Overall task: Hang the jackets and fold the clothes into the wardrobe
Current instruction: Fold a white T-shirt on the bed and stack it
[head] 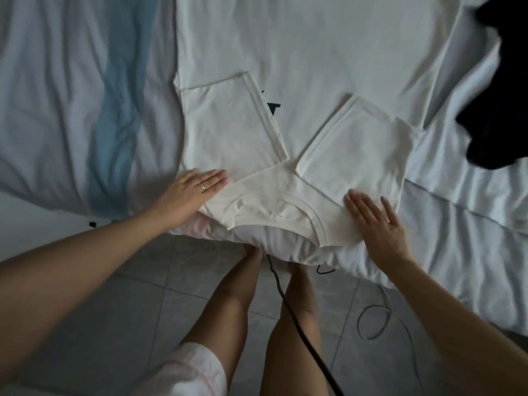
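A white T-shirt (314, 52) lies flat on the bed, collar toward me at the bed's near edge. Both short sleeves are folded inward over the chest, the left sleeve (228, 130) and the right sleeve (357, 150), and a bit of dark print shows between them. My left hand (194, 190) lies flat with straight fingers on the shirt's left shoulder. My right hand (377, 221) presses flat on the right shoulder beside the collar (285, 212). Neither hand grips any cloth.
A white-and-light-blue garment (114, 124) lies spread on the bed at the left. A dark garment (500, 95) is heaped at the far right. The white bedsheet (457, 238) hangs over the edge. Cables (374, 321) trail across the tiled floor by my legs.
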Demonstrator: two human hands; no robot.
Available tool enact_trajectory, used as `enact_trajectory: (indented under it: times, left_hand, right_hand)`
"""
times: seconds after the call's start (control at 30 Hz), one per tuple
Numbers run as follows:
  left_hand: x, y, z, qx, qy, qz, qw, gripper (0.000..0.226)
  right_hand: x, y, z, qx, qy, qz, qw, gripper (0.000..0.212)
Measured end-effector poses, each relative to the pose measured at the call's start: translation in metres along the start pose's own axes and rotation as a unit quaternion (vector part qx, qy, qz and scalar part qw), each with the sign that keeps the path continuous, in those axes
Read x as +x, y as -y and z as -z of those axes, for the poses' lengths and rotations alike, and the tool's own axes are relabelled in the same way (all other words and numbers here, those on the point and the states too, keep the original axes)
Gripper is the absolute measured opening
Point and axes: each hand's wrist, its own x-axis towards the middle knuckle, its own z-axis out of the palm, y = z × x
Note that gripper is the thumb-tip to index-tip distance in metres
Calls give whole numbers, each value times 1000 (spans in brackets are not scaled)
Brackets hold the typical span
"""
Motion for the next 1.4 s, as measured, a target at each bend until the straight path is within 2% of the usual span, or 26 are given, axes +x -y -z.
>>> enact_trajectory:
  times: [0.1, 0.17, 0.23, 0.3, 0.33, 0.5, 0.67, 0.8, 0.9, 1.0, 1.07, 1.13, 1.23, 1.3, 1.4]
  left_hand:
    - [11, -3, 21, -28, -45, -6, 999, 66]
    - [21, -6, 34, -45, -30, 28, 998, 62]
    - [30, -10, 51, -108, 37, 125, 986, 59]
    - [38, -11, 64, -160, 129, 226, 952, 51]
    - [42, -10, 71, -166, 154, 238, 944, 47]
    - [71, 7, 100, -142, 281, 149, 937, 14]
    - [80, -8, 110, -157, 402, 82, 898, 29]
    - [66, -35, 95, -184, 505, 86, 839, 26]
    - [56, -52, 83, -207, 550, 98, 803, 28]
    - [47, -42, 81, -303, 482, 163, 806, 30]
    - [46, -20, 91, -372, 387, 223, 814, 22]
    - [47, 10, 102, -448, 268, 297, 799, 15]
    - [63, 65, 120, -499, 88, 365, 781, 65]
    - [87, 93, 139, -528, 12, 378, 761, 70]
    - [146, 133, 167, -564, -90, 402, 716, 38]
  right_hand:
    - [10, -8, 16, 58, -13, 20, 998, 54]
    - [21, -9, 36, 98, -2, 25, 995, 51]
    - [31, -15, 62, 116, 90, -5, 989, 51]
    - [42, -22, 83, 87, 186, -63, 977, 46]
    - [47, -24, 92, 83, 229, -88, 966, 44]
    - [69, -33, 109, 138, 374, -151, 905, 21]
    - [71, -26, 106, 189, 506, -160, 826, 13]
    - [49, -14, 88, 239, 585, -176, 755, 40]
    - [29, -7, 71, 277, 620, -222, 699, 17]
    - [29, -13, 67, 319, 601, -255, 687, 13]
    - [43, -28, 84, 357, 532, -262, 722, 9]
    - [61, -52, 99, 392, 445, -252, 765, 11]
    - [87, -96, 129, 441, 293, -262, 807, 16]
    - [111, -123, 147, 505, 193, -275, 795, 21]
    - [159, -158, 179, 595, 37, -283, 752, 11]
